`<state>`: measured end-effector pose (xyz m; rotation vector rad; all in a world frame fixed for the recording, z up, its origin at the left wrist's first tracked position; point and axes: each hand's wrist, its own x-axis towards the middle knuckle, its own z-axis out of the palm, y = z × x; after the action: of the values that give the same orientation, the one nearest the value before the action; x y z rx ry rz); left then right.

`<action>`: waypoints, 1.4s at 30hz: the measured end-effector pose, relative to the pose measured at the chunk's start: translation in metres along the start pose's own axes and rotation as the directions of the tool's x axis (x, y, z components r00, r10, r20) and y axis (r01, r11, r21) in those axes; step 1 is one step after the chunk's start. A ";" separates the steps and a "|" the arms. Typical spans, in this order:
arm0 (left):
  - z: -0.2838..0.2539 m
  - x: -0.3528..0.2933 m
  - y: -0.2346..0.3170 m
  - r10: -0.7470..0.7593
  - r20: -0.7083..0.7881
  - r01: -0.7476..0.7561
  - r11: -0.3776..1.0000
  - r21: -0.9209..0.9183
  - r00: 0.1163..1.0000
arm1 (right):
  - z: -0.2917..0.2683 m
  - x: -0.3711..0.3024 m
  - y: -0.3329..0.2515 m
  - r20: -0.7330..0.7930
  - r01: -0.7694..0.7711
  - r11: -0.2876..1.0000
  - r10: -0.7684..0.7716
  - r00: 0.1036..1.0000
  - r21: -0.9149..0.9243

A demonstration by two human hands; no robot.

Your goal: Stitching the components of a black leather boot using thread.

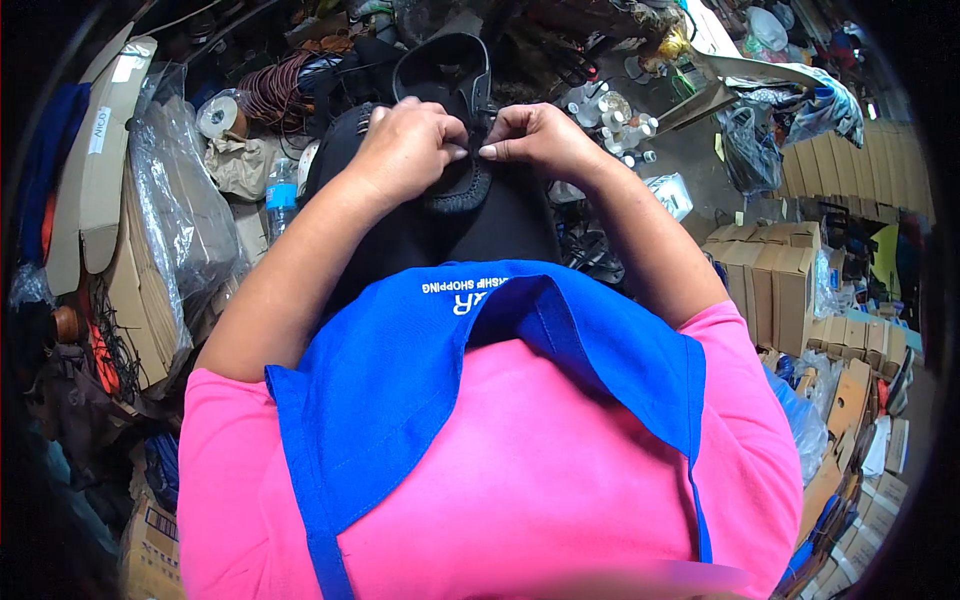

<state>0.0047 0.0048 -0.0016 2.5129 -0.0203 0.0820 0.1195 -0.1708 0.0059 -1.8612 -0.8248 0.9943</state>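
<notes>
A black leather shoe-like piece rests between my knees on dark trousers. Its rounded near end has a thick stitched edge, and a wide leather loop rises at its far end. My left hand is over its left side, thumb and forefinger pinched close to the middle. Opposite it, my right hand pinches at the right edge, the thumb tip close to the stitching. Whatever lies in either pinch is too small to make out.
Left of my legs stand a plastic bottle with a blue label, a tape roll and flattened cardboard. Several small clear bottles are beyond my right hand. Cardboard boxes are stacked to the right.
</notes>
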 end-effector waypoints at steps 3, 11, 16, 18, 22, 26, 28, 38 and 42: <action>-0.010 -0.005 -0.007 0.082 -0.004 -0.081 0.992 0.101 0.997 | -0.013 -0.007 -0.007 -0.028 -0.117 0.993 0.117 0.993 -0.002; -0.004 -0.011 0.004 0.010 0.008 -0.011 0.991 0.135 1.000 | -0.015 -0.024 0.033 -0.107 0.030 0.992 -0.044 0.993 -0.126; -0.005 -0.015 0.009 0.146 -0.035 -0.131 0.953 0.272 0.989 | -0.023 -0.046 0.009 -0.105 0.020 0.999 -0.023 0.994 -0.036; -0.005 -0.017 0.011 0.192 -0.029 -0.170 0.919 0.355 0.981 | -0.025 -0.032 -0.003 -0.203 0.135 0.955 -0.192 0.960 -0.264; -0.005 -0.013 0.016 0.280 -0.051 -0.226 0.858 0.462 0.959 | -0.036 -0.012 0.009 -0.315 0.039 0.747 -0.327 0.891 -0.664; -0.003 -0.016 0.010 0.246 -0.040 -0.199 0.862 0.467 0.968 | -0.022 -0.019 -0.024 -0.137 0.129 0.535 -0.429 0.893 -0.835; -0.003 -0.017 0.010 0.275 -0.058 -0.218 0.859 0.463 0.960 | -0.006 -0.024 -0.038 0.109 0.222 0.262 -0.385 0.916 -0.939; -0.015 -0.028 -0.012 0.206 -0.149 -0.152 0.939 0.310 0.967 | -0.040 -0.008 -0.015 -0.024 0.012 0.826 -0.031 0.999 -0.563; -0.035 -0.046 -0.020 0.119 -0.365 -0.058 0.983 0.175 0.923 | -0.071 -0.014 0.029 -0.168 -0.310 0.835 0.262 0.950 -0.455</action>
<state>-0.0427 0.0419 0.0121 2.6146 0.0296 0.6241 0.1794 -0.2207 0.0068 -2.4996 -0.7936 0.9211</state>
